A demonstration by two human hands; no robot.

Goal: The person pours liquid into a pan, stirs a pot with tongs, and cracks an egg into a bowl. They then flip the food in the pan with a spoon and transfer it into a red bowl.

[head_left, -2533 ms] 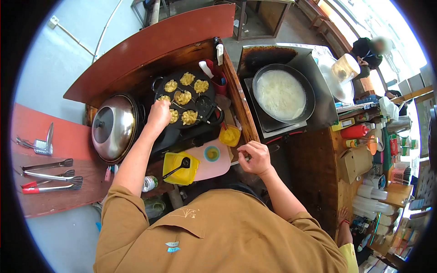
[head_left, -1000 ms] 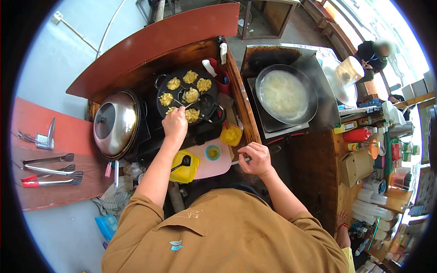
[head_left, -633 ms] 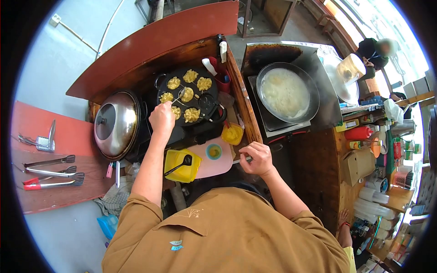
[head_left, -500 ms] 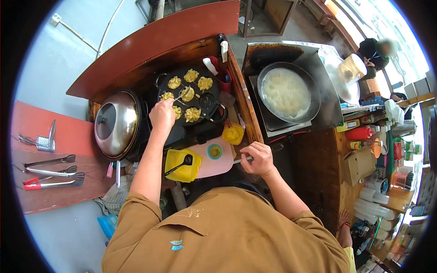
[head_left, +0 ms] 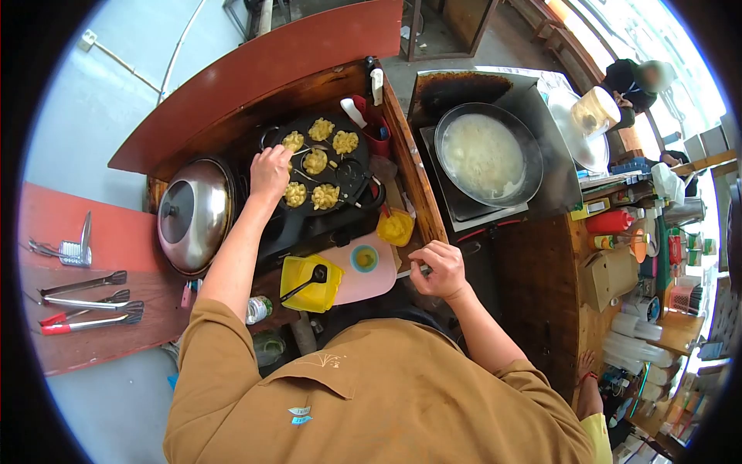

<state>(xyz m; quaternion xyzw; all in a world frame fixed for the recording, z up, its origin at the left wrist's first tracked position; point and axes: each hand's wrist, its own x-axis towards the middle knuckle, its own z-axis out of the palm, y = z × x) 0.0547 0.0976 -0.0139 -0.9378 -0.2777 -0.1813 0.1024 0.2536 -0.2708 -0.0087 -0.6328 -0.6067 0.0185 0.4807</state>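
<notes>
My left hand (head_left: 270, 172) is closed round a thin metal skewer (head_left: 311, 148) at the left side of a black moulded pan (head_left: 352, 172). Several round portions of yellow food sit in the pan's hollows, one of them (head_left: 315, 161) near the middle. My right hand (head_left: 439, 267) is curled with its fingers bent, close to the wooden edge; whether it holds anything small is hidden. Below the pan are a yellow container (head_left: 328, 289) with a black ladle (head_left: 318, 274), a small blue-rimmed bowl (head_left: 363, 258) and a yellow tub (head_left: 396, 227).
A domed metal lid (head_left: 202, 209) covers a pan at the left. Tongs (head_left: 93, 304) lie on the red side shelf. A wide wok (head_left: 487, 155) of steaming pale liquid stands at the right. Another person (head_left: 627, 83) is beyond it.
My left hand has moved a little left and up along the pan, with the skewer. My right hand stays in the same place and shape.
</notes>
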